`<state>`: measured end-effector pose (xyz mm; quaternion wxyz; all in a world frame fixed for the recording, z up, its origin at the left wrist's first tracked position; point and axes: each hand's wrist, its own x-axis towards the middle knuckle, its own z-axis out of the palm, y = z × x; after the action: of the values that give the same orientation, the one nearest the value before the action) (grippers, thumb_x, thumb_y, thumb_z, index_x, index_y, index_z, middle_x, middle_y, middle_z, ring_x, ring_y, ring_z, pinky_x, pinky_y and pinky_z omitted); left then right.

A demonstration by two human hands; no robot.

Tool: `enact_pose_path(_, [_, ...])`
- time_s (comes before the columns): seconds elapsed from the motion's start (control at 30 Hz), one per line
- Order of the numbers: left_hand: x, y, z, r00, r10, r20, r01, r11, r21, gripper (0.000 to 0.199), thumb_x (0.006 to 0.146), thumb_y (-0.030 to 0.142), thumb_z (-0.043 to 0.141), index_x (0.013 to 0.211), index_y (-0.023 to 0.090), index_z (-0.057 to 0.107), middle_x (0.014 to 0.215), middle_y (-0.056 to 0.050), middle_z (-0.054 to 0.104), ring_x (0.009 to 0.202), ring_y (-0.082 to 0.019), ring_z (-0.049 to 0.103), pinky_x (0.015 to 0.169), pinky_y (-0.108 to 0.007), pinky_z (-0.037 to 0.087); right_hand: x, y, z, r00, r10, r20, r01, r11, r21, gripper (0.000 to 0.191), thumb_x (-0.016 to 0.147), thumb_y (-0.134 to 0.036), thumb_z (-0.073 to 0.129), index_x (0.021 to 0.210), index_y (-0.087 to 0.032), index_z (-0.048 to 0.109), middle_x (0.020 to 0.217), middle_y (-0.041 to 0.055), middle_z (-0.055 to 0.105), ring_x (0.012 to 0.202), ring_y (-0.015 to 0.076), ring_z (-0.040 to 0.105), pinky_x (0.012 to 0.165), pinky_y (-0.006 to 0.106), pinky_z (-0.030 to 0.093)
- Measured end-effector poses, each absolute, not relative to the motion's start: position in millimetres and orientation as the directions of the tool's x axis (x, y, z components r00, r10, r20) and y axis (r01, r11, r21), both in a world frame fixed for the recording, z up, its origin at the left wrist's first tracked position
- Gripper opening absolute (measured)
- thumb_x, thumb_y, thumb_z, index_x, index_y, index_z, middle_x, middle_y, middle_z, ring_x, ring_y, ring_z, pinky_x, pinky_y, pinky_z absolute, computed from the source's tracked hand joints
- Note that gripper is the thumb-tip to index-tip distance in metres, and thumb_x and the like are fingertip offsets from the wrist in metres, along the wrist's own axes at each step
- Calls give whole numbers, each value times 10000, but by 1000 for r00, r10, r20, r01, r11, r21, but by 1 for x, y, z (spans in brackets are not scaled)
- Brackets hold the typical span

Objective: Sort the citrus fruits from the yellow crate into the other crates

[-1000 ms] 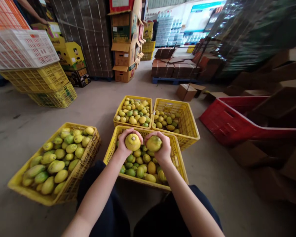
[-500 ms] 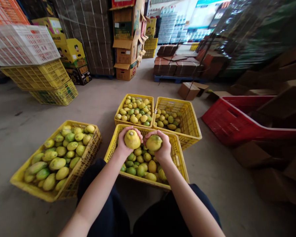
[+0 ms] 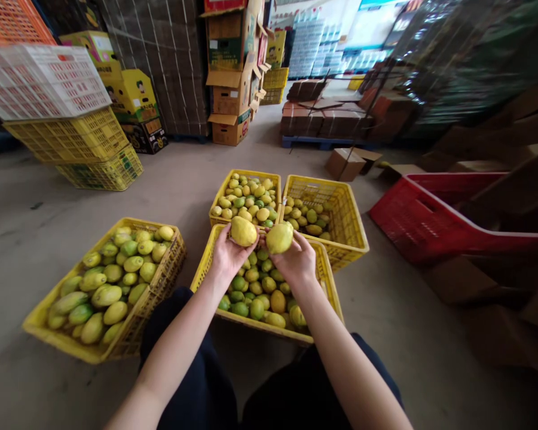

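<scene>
My left hand is closed round a yellow lemon, which lies at its fingertips. A second lemon, slightly greener, is held by my right hand. Both hands are close together, palms turned up, above the far half of a yellow crate. Inside that crate lie green and yellow lemons. Just beyond the hands stand a crate full of small yellow lemons and a partly filled crate with lemons at its far-left end.
To the left stands a heaped lemon crate. Stacked crates rise at the far left. A red crate and cardboard boxes lie to the right. Flattened cartons on a pallet and a small box stand farther back.
Both hands have rolled the lemons, so that their sides now show instead of their ends. The palms have turned upward and the lemons sit a little higher at the fingers.
</scene>
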<state>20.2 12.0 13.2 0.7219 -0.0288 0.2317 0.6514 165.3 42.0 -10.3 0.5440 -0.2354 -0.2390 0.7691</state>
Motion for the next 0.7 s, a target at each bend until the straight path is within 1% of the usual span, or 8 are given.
enact_pose_path(0.17, [18, 3, 18, 158, 960, -233, -963, 201, 178, 476, 863, 566, 479, 959, 121, 619, 752, -68, 619, 634, -141, 608, 575, -251, 542, 170, 43, -12, -352, 927, -133, -778, -369, -508, 311, 760, -487, 632, 833, -184, 624, 753, 51, 677, 615, 158, 627, 485, 256, 546])
enact_pose_path(0.27, [18, 2, 15, 93, 975, -202, -980, 126, 154, 402, 854, 532, 498, 895, 150, 618, 796, -77, 629, 796, -192, 652, 749, -353, 572, 171, 40, -10, -374, 913, -161, -794, -405, -454, 274, 754, -457, 648, 802, -190, 613, 743, 34, 653, 562, 115, 571, 420, 199, 495])
enact_pose_path(0.33, [17, 3, 13, 53, 974, -221, -983, 90, 159, 312, 867, 456, 501, 902, 168, 615, 913, -99, 661, 989, -245, 647, 850, -423, 550, 171, 38, -9, -374, 911, -174, -777, -410, -477, 222, 746, -400, 660, 820, -196, 619, 778, 34, 663, 582, 117, 577, 425, 200, 496])
enact_pose_path(0.4, [15, 4, 11, 43, 976, -215, -982, 81, 171, 255, 884, 395, 489, 945, 183, 616, 992, -95, 674, 1066, -248, 628, 881, -438, 533, 170, 37, -8, -376, 910, -174, -764, -411, -497, 220, 743, -382, 660, 864, -200, 629, 813, 31, 674, 613, 125, 594, 444, 206, 503])
enact_pose_path(0.47, [11, 5, 11, 44, 974, -224, -979, 87, 183, 261, 900, 395, 470, 959, 190, 620, 958, -69, 686, 970, -201, 657, 851, -386, 540, 169, 36, -7, -379, 911, -166, -763, -408, -501, 273, 744, -424, 647, 900, -199, 632, 818, 28, 677, 629, 132, 603, 456, 215, 504])
enact_pose_path(0.53, [7, 5, 11, 67, 967, -245, -974, 117, 194, 320, 909, 437, 435, 916, 180, 626, 856, -47, 681, 782, -144, 659, 734, -290, 549, 168, 35, -5, -374, 911, -173, -768, -409, -493, 334, 738, -483, 630, 900, -192, 631, 791, 26, 671, 621, 137, 604, 447, 223, 492])
enact_pose_path(0.6, [4, 6, 12, 99, 967, -235, -954, 159, 252, 390, 919, 453, 384, 831, 160, 626, 743, -37, 652, 626, -112, 616, 587, -221, 512, 167, 34, -4, -372, 908, -194, -767, -418, -487, 342, 726, -495, 623, 864, -182, 627, 732, 18, 652, 578, 129, 588, 419, 217, 462])
enact_pose_path(0.7, [5, 5, 12, 76, 981, -181, -861, 156, 485, 445, 913, 447, 376, 710, 140, 626, 634, -50, 620, 541, -134, 592, 511, -231, 473, 166, 33, -2, -365, 914, -178, -729, -399, -555, 300, 718, -478, 618, 766, -183, 607, 640, 7, 599, 496, 117, 542, 376, 220, 418])
